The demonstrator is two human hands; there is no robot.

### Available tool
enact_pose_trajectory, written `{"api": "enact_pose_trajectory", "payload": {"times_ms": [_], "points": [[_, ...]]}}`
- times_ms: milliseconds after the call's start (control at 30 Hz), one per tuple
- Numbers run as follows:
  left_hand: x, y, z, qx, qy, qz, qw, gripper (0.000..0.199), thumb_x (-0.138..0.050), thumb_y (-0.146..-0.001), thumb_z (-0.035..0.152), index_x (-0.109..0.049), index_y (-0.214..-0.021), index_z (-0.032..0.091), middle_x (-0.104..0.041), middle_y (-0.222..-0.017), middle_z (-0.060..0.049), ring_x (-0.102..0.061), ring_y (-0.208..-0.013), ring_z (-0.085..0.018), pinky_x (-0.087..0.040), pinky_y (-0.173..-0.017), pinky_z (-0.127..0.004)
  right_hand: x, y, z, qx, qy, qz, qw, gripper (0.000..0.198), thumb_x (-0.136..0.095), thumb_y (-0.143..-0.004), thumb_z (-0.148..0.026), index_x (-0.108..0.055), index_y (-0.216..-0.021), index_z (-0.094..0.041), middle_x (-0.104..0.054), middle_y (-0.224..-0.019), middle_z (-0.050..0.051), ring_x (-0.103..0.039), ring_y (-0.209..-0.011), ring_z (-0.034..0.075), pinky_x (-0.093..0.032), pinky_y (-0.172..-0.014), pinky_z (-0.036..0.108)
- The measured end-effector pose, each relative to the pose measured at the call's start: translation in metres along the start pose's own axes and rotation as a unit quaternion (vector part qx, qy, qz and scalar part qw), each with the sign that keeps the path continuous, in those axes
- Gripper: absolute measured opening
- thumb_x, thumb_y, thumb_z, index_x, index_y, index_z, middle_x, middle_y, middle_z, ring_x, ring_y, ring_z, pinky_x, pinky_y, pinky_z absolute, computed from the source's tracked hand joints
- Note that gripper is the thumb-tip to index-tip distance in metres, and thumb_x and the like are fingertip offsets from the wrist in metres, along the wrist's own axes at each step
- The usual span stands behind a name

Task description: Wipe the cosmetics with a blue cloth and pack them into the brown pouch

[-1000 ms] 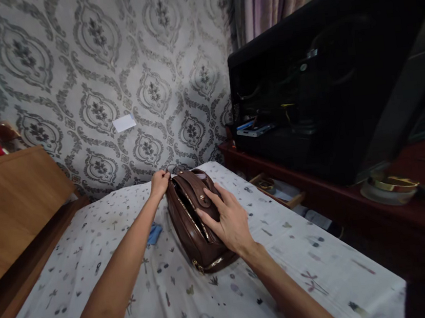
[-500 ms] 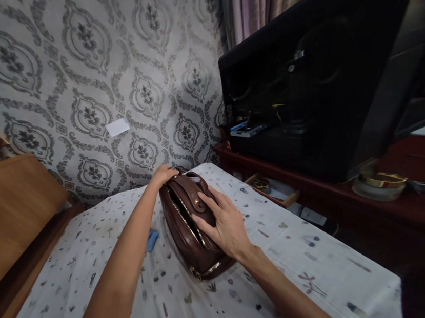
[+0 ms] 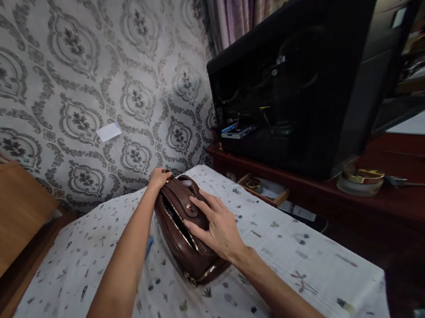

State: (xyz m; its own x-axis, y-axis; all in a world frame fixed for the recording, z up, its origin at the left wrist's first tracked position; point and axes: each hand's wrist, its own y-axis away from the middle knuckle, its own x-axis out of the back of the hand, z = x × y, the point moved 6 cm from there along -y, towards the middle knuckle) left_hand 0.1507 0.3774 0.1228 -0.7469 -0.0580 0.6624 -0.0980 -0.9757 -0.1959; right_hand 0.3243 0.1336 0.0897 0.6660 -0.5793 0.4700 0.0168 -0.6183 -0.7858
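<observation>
A brown leather handbag (image 3: 179, 240) sits on a white patterned cloth, its long gold-toothed zip partly open with a dark gap inside. A strap with a snap button crosses its top. My left hand (image 3: 158, 178) is at the bag's far end, its fingers closed around a part by the dark metal fitting; the exact part is hidden. My right hand (image 3: 221, 230) holds the near right side, thumb beside the zip's edge and fingers over the strap end. Behind my left forearm a small blue item (image 3: 149, 245) shows in part.
White printed cloth (image 3: 288, 273) covers the surface under the bag. To the right, a large black television (image 3: 287, 77) stands on a dark red cabinet with an open drawer (image 3: 266, 189), a tape roll (image 3: 360, 182) and scissors (image 3: 403, 182). A wooden board (image 3: 7, 220) rises at left.
My view has turned slightly right, so the scene sits further left. Both hands stay on the bag in nearly the same places; its zip gap looks much the same.
</observation>
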Motion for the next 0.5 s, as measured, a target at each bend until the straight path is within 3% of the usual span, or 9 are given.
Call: {"api": "enact_pose_trajectory", "payload": {"times_ms": [167,300,500], "points": [[0.004,0.003,-0.002,-0.002,0.010,0.031,0.999,0.035,-0.063,-0.096,0.039,-0.063,-0.122,0.015,-0.066,-0.119,-0.009,-0.067,-0.101,-0.021,-0.059,-0.086,-0.041,0.000,0.000,0.001,-0.012,-0.015,-0.006,1.000,0.053,-0.067,-0.088,-0.053,-0.067,-0.130,-0.021,-0.060,-0.139,0.018,-0.061,-0.123,0.035,-0.055,-0.101,0.052],[0.008,0.007,-0.002,-0.021,0.025,0.059,0.998,0.029,-0.062,-0.096,0.041,-0.066,-0.106,0.014,-0.069,-0.099,-0.005,-0.067,-0.084,-0.016,-0.058,-0.077,-0.035,0.001,-0.009,0.006,-0.048,-0.052,-0.050,0.996,0.059,-0.071,-0.084,-0.054,-0.064,-0.133,-0.022,-0.059,-0.135,0.016,-0.059,-0.124,0.034,-0.053,-0.102,0.052],[0.012,0.010,0.002,-0.069,0.056,0.093,0.992,0.027,-0.068,-0.087,0.039,-0.065,-0.075,0.015,-0.063,-0.067,0.002,-0.059,-0.064,-0.014,-0.049,-0.069,-0.030,-0.017,-0.042,0.023,-0.089,-0.187,-0.214,0.955,0.109,-0.084,-0.066,-0.062,-0.037,-0.156,-0.021,-0.043,-0.154,0.017,-0.036,-0.147,0.037,-0.033,-0.120,0.056]]}}
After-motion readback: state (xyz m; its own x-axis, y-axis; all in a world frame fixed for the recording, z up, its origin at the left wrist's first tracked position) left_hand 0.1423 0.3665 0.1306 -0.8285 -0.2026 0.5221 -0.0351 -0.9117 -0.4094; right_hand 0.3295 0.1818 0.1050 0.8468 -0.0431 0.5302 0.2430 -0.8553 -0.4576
